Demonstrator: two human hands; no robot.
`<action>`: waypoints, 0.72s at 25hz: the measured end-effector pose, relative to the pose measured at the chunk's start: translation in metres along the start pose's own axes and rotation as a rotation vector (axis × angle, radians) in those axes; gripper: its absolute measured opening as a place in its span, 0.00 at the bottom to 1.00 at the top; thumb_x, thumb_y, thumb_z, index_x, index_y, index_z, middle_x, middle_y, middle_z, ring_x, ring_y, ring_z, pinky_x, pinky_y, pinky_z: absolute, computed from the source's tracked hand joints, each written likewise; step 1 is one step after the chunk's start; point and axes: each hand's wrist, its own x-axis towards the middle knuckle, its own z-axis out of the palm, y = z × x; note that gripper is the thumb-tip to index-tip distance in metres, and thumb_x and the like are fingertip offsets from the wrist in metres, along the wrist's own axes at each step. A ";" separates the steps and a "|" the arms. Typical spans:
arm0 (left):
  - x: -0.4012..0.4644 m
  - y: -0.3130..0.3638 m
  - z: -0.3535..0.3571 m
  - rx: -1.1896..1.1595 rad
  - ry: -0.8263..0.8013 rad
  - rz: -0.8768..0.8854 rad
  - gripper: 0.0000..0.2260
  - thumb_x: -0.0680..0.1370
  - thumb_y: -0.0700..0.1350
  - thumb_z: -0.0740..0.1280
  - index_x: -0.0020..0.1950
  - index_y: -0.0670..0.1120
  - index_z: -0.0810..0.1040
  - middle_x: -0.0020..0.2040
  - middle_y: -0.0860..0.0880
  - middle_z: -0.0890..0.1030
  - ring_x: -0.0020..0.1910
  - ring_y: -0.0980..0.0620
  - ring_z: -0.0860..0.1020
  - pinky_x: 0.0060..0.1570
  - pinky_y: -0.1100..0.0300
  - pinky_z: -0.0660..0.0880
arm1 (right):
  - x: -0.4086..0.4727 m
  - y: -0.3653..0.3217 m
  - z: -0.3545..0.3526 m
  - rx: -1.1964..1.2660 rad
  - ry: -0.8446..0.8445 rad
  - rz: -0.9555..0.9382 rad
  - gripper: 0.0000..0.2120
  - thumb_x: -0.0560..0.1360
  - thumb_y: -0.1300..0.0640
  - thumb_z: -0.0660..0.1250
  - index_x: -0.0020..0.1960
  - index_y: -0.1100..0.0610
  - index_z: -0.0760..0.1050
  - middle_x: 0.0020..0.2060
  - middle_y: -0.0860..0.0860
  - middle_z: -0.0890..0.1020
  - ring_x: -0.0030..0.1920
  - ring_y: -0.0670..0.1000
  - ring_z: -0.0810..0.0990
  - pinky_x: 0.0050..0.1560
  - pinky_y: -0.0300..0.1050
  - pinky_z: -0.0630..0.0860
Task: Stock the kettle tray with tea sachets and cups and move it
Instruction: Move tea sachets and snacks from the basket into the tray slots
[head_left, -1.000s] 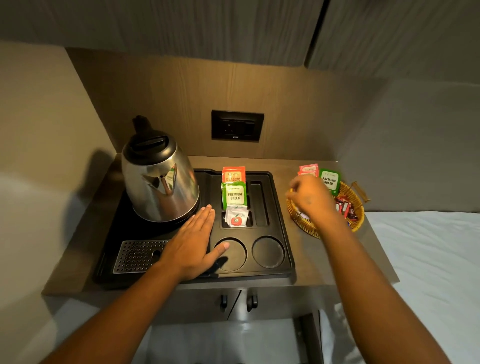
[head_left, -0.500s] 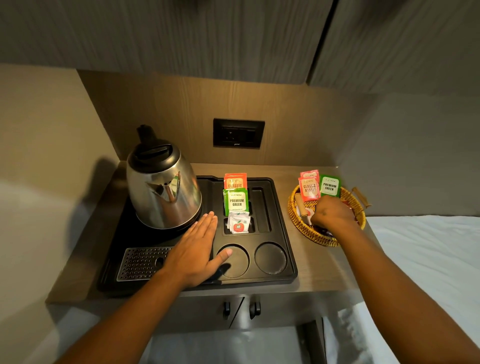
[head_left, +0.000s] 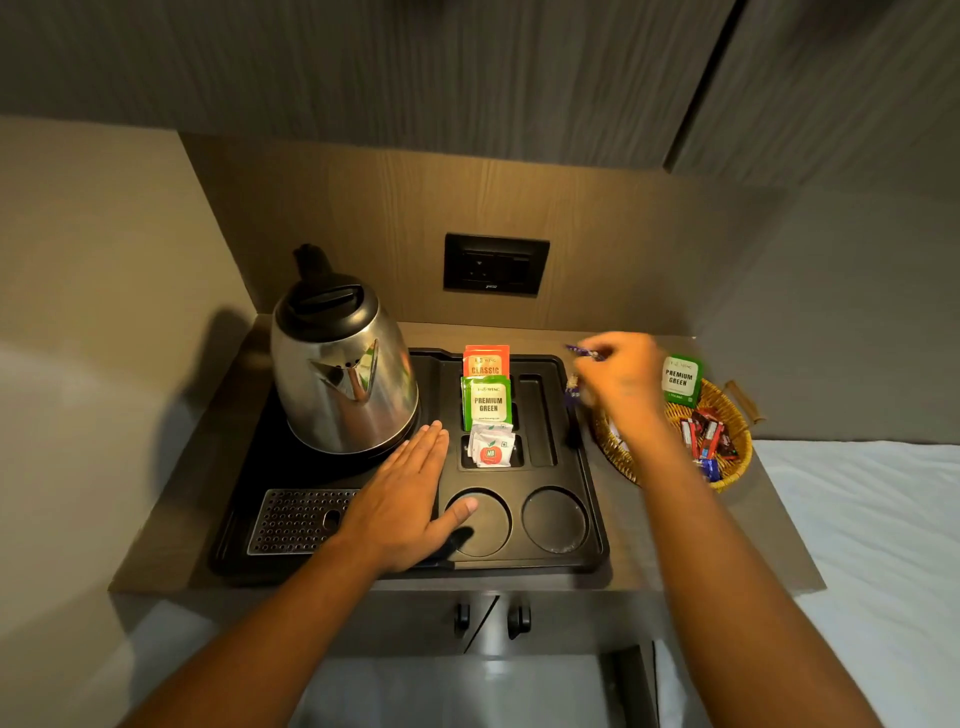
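Observation:
A black kettle tray (head_left: 589, 457) lies on the counter with a steel kettle (head_left: 343, 379) at its back left. Its middle slots hold an orange Classic sachet (head_left: 486, 359), a green Premium Green sachet (head_left: 487, 402) and white apple sachets (head_left: 491, 448). Both round cup wells (head_left: 555, 519) are empty. My left hand (head_left: 405, 504) rests flat on the tray, fingers apart, thumb in the left well. My right hand (head_left: 621, 382) hovers over the tray's right edge, pinching small purple sachets (head_left: 582, 352), blurred. A wicker basket (head_left: 730, 441) to the right holds more sachets.
A black wall socket (head_left: 496, 264) sits behind the tray. A metal drip grate (head_left: 301, 519) fills the tray's front left. A white bed sheet (head_left: 872, 545) lies right of the counter. Cabinets hang overhead, and two door knobs (head_left: 491, 618) show below the counter edge.
My right hand has lifted out of the basket and moved left toward the tray, now holding small purple sachets. My left hand has stayed flat on the tray.

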 end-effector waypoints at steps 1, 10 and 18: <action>0.000 0.000 0.001 -0.002 -0.004 0.000 0.42 0.75 0.73 0.44 0.80 0.49 0.41 0.80 0.51 0.42 0.78 0.56 0.41 0.76 0.56 0.45 | -0.001 -0.007 0.022 0.005 -0.041 0.008 0.08 0.68 0.64 0.70 0.42 0.53 0.84 0.33 0.48 0.84 0.35 0.50 0.83 0.38 0.49 0.82; 0.002 -0.001 0.003 -0.020 0.023 -0.007 0.41 0.76 0.72 0.45 0.80 0.49 0.42 0.80 0.52 0.43 0.78 0.57 0.41 0.75 0.58 0.44 | 0.002 0.013 0.080 -0.481 -0.225 0.005 0.11 0.68 0.60 0.70 0.50 0.57 0.81 0.48 0.59 0.80 0.49 0.61 0.79 0.43 0.49 0.78; 0.001 0.000 0.002 -0.046 0.039 0.000 0.41 0.76 0.72 0.47 0.80 0.48 0.44 0.80 0.52 0.45 0.78 0.56 0.43 0.75 0.57 0.46 | 0.014 0.070 -0.062 -0.465 0.075 0.290 0.06 0.71 0.58 0.70 0.47 0.60 0.78 0.45 0.60 0.83 0.44 0.61 0.83 0.39 0.47 0.76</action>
